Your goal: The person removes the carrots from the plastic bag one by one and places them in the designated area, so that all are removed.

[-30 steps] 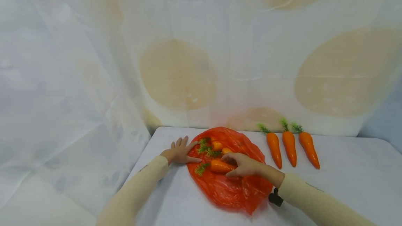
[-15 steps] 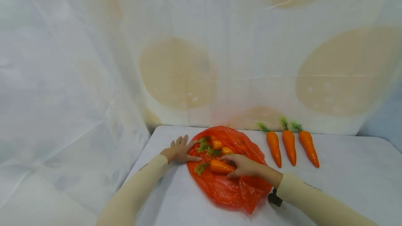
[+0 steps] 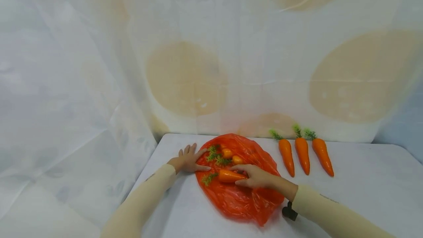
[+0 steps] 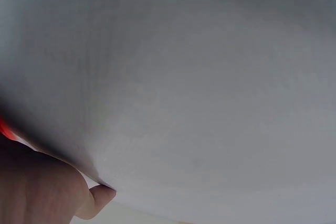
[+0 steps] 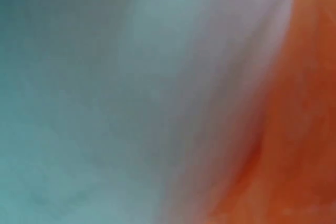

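A red plastic bag (image 3: 228, 205) lies spread on the table in the head view. My right hand (image 3: 254, 177) grips the tapered end of a carrot (image 3: 228, 176) between thumb and fingers; its leafy top points left. Just beyond it show two more carrots, one orange top end (image 3: 227, 153) and another (image 3: 237, 160), their lower parts hidden by the bag's film or my hand. My left hand (image 3: 188, 160) rests with fingers spread at the bag's left edge. In the left wrist view only part of that hand (image 4: 42, 190) shows. The right wrist view is blurred, with the red bag (image 5: 302, 150) at right.
Three carrots with green tops lie side by side at the back right: left carrot (image 3: 286, 157), middle carrot (image 3: 302, 156), right carrot (image 3: 322, 157). A white table (image 3: 370, 190) carries everything. Behind it hangs a pale curtain (image 3: 271, 65) with tan patches.
My right hand and the carrot it holds have shifted slightly to the left on the bag. The left hand stays in place at the bag's edge.
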A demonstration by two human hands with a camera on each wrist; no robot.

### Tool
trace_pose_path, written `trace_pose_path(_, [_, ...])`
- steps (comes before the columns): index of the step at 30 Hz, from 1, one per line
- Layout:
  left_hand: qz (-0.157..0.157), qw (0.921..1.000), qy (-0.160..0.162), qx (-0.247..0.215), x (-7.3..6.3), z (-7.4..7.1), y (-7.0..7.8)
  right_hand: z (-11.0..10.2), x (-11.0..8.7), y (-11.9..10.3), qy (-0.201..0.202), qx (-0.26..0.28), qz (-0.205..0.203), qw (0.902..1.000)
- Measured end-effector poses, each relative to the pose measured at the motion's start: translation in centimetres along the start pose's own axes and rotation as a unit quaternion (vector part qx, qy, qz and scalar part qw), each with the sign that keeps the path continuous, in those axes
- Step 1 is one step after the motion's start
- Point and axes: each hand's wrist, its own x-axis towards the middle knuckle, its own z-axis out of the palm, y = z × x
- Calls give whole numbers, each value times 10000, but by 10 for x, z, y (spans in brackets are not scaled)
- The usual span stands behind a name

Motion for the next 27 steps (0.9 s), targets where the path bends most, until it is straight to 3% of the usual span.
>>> trace_pose_path(11, [17, 10000, 88, 12, -3, -4, 2, 3, -2, -1, 227, -35, 81, 9997])
trace_pose_path(27, [-87, 9999, 47, 128, 3, 2, 1, 8, -1, 0, 334, 234, 15, 9992])
